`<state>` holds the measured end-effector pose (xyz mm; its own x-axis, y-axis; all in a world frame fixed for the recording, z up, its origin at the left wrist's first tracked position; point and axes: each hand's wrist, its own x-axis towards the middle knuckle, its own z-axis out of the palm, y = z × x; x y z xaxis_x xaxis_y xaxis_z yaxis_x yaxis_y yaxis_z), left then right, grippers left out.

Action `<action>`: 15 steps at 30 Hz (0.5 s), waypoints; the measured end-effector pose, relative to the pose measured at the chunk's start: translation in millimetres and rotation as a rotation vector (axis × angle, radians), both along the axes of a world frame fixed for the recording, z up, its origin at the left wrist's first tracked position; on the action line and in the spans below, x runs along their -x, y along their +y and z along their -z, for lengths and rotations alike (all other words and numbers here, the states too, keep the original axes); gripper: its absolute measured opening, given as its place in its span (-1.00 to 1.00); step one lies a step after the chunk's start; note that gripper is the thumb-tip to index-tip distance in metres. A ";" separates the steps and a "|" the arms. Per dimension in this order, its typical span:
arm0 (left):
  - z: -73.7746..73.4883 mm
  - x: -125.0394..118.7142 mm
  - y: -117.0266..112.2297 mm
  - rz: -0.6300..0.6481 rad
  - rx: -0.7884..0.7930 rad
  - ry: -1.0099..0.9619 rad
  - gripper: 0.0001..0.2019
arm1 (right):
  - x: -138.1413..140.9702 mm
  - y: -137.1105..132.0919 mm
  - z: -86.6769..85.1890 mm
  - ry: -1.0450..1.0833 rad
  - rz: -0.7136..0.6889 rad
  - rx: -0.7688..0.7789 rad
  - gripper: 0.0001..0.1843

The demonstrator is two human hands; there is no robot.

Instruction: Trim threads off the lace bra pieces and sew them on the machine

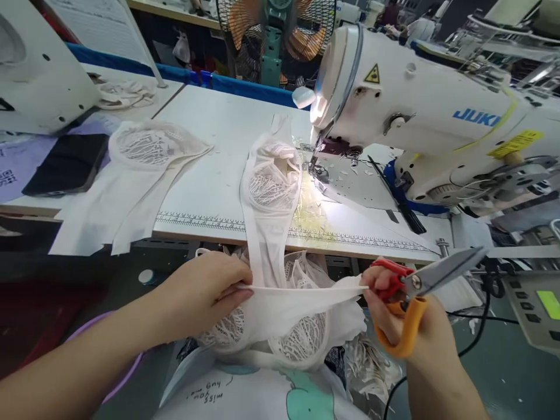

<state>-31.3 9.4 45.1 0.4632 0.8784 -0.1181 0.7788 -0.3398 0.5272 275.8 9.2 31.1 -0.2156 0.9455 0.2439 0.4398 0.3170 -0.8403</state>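
Observation:
A white lace bra point(301, 312) stretches between my two hands above my lap. My left hand point(225, 286) is closed, pinching the upper edge of its band between thumb and fingers. At the other end my right hand point(385, 306) pinches the band's edge and also holds scissors point(415, 286). Their handles are red and orange, and the blades point to the upper right, away from the cloth. Another white lace bra piece point(273, 186) lies on the sewing table, its band hanging over the front edge behind the held bra.
A white sewing machine point(394, 105) stands at the right, its lamp lit. At the left lie more bra pieces point(149, 146) and a black phone point(67, 163). Black tweezers point(406, 213) rest near the machine bed. A fan point(273, 35) stands behind the white table point(201, 122).

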 end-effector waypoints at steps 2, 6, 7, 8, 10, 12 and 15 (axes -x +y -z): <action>-5.0 -5.3 -2.6 0.079 -0.014 -0.009 -0.80 | -5.3 0.1 2.7 -0.077 0.060 -0.009 -0.85; -13.5 -22.4 -7.2 0.199 -0.128 -0.014 -0.77 | 2.0 -2.4 -2.3 -0.151 0.148 -0.031 -0.86; -15.1 -28.0 -7.9 0.226 -0.157 -0.004 -0.76 | 8.3 -4.1 -5.2 -0.141 0.099 -0.019 -0.84; -16.5 -33.9 -8.2 0.253 -0.180 0.011 -0.76 | 16.1 -6.0 -8.1 -0.121 0.021 0.010 -0.82; -17.7 -45.0 -7.9 0.293 -0.228 0.040 -0.75 | 34.1 -9.4 -12.4 -0.083 -0.171 0.116 -0.83; -16.8 -52.5 -6.6 0.308 -0.280 0.028 -0.74 | 50.8 -11.3 -13.5 -0.063 -0.319 0.212 -0.86; -12.5 -52.0 -4.1 0.250 -0.286 -0.062 -0.71 | 64.4 -11.5 -10.0 -0.052 -0.341 0.241 -0.88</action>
